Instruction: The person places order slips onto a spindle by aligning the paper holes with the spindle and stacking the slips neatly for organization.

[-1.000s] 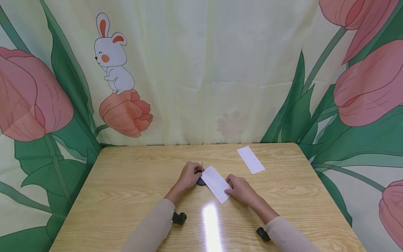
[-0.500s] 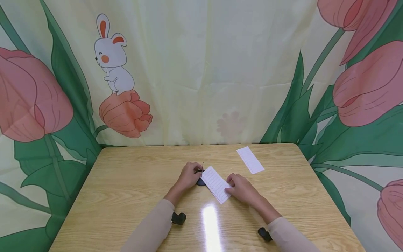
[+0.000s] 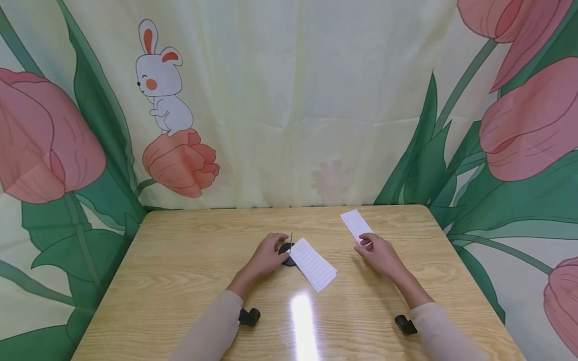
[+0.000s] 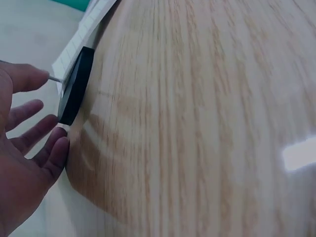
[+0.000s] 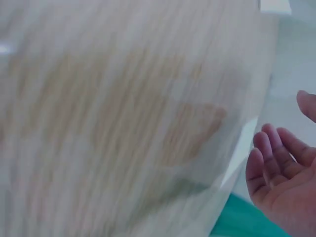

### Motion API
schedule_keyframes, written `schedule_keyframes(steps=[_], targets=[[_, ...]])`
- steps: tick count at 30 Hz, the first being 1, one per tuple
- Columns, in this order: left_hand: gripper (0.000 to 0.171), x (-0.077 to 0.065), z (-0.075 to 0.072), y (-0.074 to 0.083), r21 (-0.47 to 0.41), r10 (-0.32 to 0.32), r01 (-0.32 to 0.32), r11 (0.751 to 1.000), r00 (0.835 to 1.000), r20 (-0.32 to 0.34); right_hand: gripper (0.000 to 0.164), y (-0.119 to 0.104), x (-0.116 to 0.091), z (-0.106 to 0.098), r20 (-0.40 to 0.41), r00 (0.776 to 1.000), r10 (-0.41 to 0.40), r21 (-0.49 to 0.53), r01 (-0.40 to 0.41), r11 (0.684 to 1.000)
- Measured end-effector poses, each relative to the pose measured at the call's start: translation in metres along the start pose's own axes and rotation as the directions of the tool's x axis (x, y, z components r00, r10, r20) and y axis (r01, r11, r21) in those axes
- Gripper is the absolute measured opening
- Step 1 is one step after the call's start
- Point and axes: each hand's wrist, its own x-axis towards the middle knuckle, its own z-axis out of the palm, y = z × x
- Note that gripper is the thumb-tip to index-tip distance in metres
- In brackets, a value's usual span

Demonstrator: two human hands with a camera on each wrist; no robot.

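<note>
A paper spike with a round black base [image 4: 80,86] and a thin upright rod [image 3: 291,241] stands near the middle of the table. Lined white paper slips [image 3: 313,265] lie at the rod, overlapping the base and extending toward the right. My left hand [image 3: 267,254] is at the base's left side, fingers loosely bent; its thumb tip is close to the rod in the left wrist view. Over the near end of another printed slip [image 3: 354,221] hovers my right hand [image 3: 381,255]. Its fingers are relaxed and hold nothing in the right wrist view.
The wooden table [image 3: 189,281] reflects a bright light strip [image 3: 303,321] near its front. Behind it hangs a curtain [image 3: 280,100] printed with tulips and a rabbit. Black wrist cameras [image 3: 250,317] sit on both wrists.
My right hand has left the slips at the spike and moved right to the far slip. The left hand's fingers have loosened and drawn slightly back from the rod.
</note>
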Motion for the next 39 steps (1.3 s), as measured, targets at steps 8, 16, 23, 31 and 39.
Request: schedule_keyframes(steps=[8, 16, 23, 31, 39], targets=[[0.066, -0.007, 0.001, -0.006, 0.001, 0.028, -0.028, 1.0, 1.0, 0.004, 0.063, 0.021, 0.014, -0.021, 0.007, 0.997, 0.08, -0.015, -0.08, 0.997], [0.075, -0.01, 0.001, -0.005, 0.055, 0.025, -0.024, 0.998, 1.0, -0.01, 0.067, 0.037, 0.03, -0.016, -0.023, 0.996, 0.09, -0.065, -0.091, 0.994], [0.077, -0.01, 0.005, -0.005, 0.092, 0.024, -0.022, 0.996, 1.0, -0.012, 0.06, 0.043, 0.034, -0.01, -0.057, 0.989, 0.139, -0.119, -0.145, 0.982], [0.066, -0.01, 0.006, -0.003, 0.072, 0.016, -0.014, 0.997, 1.0, -0.021, 0.049, 0.04, 0.036, -0.008, -0.068, 0.985, 0.158, -0.164, -0.167, 0.972], [0.066, -0.011, 0.009, -0.005, 0.07, 0.014, -0.013, 0.997, 1.0, -0.015, 0.045, 0.039, 0.035, -0.008, -0.045, 0.979, 0.2, -0.151, -0.205, 0.967]])
